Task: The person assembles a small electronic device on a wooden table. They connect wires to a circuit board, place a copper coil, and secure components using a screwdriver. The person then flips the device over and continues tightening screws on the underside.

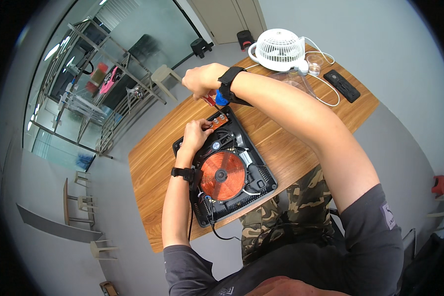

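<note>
An opened induction cooker (261, 180) lies on the wooden table, its black housing showing a round copper coil (223, 175), a fan and wires. Along its far edge is a small orange-brown circuit board (218, 121) with several round metallic buttons. My left hand (196, 135) has its fingers pinched at the near-left end of this board; whether they grip the board or a small part, I cannot make out. Raised above the far edge, my right hand (201, 81) is closed around a screwdriver (209, 100) with a red handle, its shaft slanting down toward the board.
A blue object (221, 98) sits just beyond the cooker, partly hidden by my right wrist. At the table's far right are a white fan (280, 49) with its cable, a small clear cup (314, 64) and a black panel (342, 86). A stool (165, 76) stands past the table.
</note>
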